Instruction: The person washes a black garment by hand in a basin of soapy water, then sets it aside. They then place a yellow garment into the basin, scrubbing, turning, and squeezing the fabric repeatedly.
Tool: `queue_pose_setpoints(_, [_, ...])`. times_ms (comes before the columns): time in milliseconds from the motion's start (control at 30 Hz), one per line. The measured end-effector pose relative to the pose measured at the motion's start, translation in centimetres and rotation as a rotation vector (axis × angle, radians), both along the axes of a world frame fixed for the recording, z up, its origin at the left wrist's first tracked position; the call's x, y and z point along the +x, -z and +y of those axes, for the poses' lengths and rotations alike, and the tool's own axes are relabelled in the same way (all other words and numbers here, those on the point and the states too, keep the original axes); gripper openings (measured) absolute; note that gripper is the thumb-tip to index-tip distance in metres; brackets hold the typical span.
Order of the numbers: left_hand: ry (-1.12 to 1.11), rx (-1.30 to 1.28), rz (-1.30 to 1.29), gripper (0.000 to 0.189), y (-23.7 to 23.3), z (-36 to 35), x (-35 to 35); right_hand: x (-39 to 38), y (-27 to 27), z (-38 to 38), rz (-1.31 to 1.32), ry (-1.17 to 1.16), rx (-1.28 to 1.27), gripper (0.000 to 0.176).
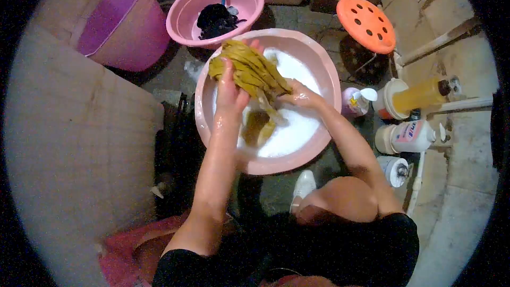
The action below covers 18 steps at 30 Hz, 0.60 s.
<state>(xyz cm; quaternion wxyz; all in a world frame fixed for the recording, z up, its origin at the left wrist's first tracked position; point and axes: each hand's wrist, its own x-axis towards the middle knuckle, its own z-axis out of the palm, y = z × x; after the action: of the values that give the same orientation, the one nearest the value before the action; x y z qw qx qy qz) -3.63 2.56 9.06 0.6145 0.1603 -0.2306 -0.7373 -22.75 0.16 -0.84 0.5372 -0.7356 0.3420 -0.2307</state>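
Note:
A wet mustard-yellow garment point(247, 66) is bunched up over a large pink basin point(324, 69). White suds point(297, 133) fill much of the basin, and the garment's lower end trails into the water. My left hand point(231, 87) grips the cloth from its left side, thumb across the front. On the other side, my right hand point(300, 94) is closed on the garment's lower right edge, its knuckles wet and foamy.
A smaller pink basin point(178, 18) with black cloth point(218, 20) stands behind, beside a purple tub point(127, 37). An orange stool point(366, 24) is at the back right. A pump bottle point(355, 101), a yellow-liquid bottle point(422, 95) and a white bottle point(414, 137) line the right side.

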Motion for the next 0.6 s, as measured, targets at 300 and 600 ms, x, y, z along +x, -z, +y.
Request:
queue_pose_setpoints(300, [-0.282,0.214,-0.367,0.048,6.8,-2.9,3.6,-2.0,-2.5,-3.4,-0.214,0.308,0.416,0.047])
queue_pose_setpoints(600, [0.006,0.288,-2.064,0.040,25.2,-5.0,5.4,1.8,8.2,-0.6,0.729,0.098,-0.142,0.050])
